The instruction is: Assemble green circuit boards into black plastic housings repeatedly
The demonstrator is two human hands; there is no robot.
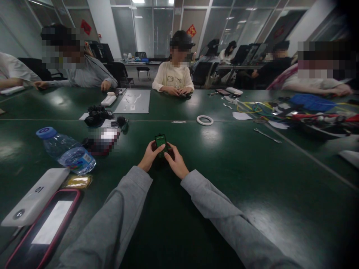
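Note:
A small green circuit board in a black frame (159, 141) is held between both hands, just over the dark green table (179, 209). My left hand (149, 156) grips its left side, with the thumb lying on the face. From the right, my right hand (177, 161) holds the other edge, its thumb on the lower part of the board. The fingers beneath the board are mostly hidden. Fine details on the board are too small to read.
To the left lie a tilted water bottle (67, 151), a white power bank (36, 196), a phone in a red case (49, 226) and a yellow packet (78, 181). Ahead sits a white tape ring (205, 120); at right, a wrench (267, 136) and tangled cables (308, 119). Several people sit across.

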